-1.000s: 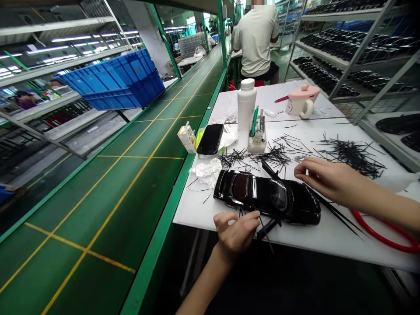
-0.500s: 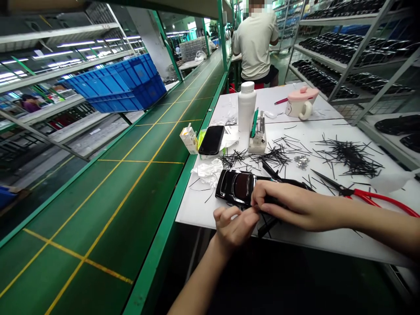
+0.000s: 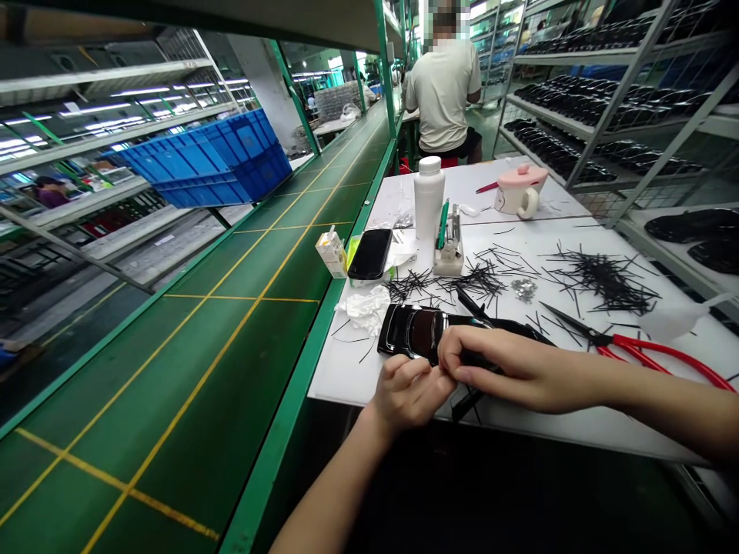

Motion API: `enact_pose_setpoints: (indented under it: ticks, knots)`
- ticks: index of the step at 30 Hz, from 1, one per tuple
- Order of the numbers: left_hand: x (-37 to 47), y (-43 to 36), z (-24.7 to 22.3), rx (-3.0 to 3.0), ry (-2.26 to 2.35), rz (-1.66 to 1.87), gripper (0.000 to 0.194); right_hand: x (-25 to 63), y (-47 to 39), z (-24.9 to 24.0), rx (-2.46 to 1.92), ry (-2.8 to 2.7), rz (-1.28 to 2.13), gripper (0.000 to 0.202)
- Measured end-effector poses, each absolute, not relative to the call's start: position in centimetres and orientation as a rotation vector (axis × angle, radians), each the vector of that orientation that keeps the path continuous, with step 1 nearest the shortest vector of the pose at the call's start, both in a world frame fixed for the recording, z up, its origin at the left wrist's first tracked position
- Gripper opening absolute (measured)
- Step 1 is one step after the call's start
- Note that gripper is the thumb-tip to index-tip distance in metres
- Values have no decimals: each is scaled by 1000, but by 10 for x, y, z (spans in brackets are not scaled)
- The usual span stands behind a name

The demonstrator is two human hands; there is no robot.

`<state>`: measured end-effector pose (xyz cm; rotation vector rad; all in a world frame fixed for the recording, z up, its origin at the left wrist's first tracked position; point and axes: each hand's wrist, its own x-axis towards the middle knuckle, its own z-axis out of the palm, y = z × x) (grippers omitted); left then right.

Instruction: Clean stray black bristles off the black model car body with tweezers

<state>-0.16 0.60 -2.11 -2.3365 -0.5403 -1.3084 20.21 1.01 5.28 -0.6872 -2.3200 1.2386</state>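
Meeting at the near side of a black model car (image 3: pixel 398 327), the left hand (image 3: pixel 411 392) and the right hand (image 3: pixel 490 365) have their fingertips together. Both hands are closed in a pinch, the left from below and the right reaching over the car; whether anything small is between the fingers cannot be told. The car lies on the white counter (image 3: pixel 346 377), its front part mostly covered by the right hand and forearm, and a door stands open on its far side.

Just beside the rear of the car is a crumpled tissue (image 3: pixel 366 310). Beyond the car, thin black strips (image 3: pixel 476 278) lie scattered, with a denser pile (image 3: pixel 606 281) farther right and a little heap of silvery pieces (image 3: pixel 524 289) between. Red-handled scissors (image 3: pixel 603 337) rest beyond the right forearm. Farther back stand a white bottle (image 3: pixel 429 200), a holder (image 3: pixel 449 258) with a green pen (image 3: pixel 443 223), and a pink-lidded mug (image 3: pixel 519 192). A phone (image 3: pixel 370 254) lies beside a small carton (image 3: pixel 331 252) at the edge of the green conveyor (image 3: pixel 231 331). Past the counter, a person (image 3: pixel 443 96) sits facing away.
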Motion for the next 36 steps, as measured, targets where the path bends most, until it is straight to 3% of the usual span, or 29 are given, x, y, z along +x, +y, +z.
enact_pose_setpoints:
  ticks: [12, 17, 25, 36]
  knots:
    - [-4, 3, -22, -2392, -646, -1300, 20, 220, -2, 55, -769, -2291, 1140, 14]
    - [8, -3, -13, -2629, -1201, -1720, 26, 229, -6, 49, -917, -2066, 1110, 18]
    - [26, -19, 7, -2847, -1720, -2342, 25, 224, -11, 43, -1045, -1648, 1444, 27]
    - [35, -22, 18, -2860, -1667, -2507, 24, 221, -9, 46, -1030, -1482, 1534, 22]
